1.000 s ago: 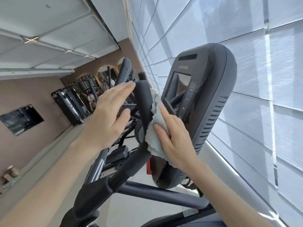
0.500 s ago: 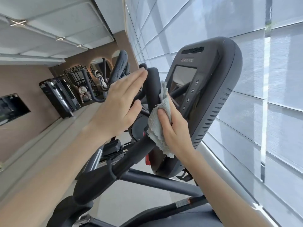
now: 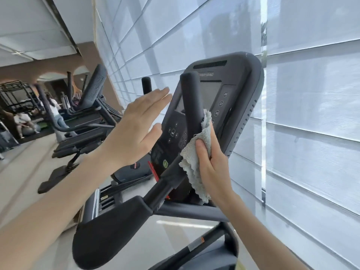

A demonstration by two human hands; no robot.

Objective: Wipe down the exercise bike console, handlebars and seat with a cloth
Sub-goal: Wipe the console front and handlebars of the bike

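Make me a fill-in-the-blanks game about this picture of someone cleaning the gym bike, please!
1. The right hand presses a pale ____ against the upright handlebar.
2. The left hand is held flat and ____, holding nothing.
3. Behind the handlebar stands the bike's dark ____ with round buttons.
4. Beyond the bike, white ____ cover the windows.

Missing words: cloth; open; console; blinds

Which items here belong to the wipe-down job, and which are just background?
Job:
- cloth, held in the right hand against the handlebar
- console
- left hand, open, holding nothing

Background:
- other exercise machines along the window
- window blinds
- weight rack, far left
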